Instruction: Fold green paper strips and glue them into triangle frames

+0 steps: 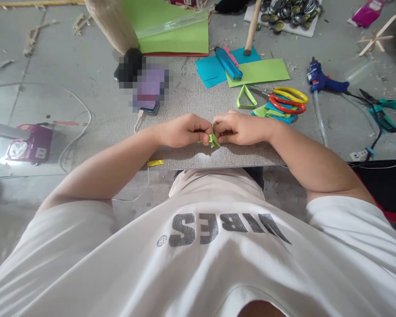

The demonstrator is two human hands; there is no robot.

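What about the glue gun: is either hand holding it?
No, the glue gun lies on the table, while the left hand and right hand pinch green paper.

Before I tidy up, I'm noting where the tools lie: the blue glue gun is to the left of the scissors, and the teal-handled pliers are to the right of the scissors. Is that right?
Not quite. The head view shows the blue glue gun to the right of the scissors. The teal-handled pliers are to the right of the scissors, as you say.
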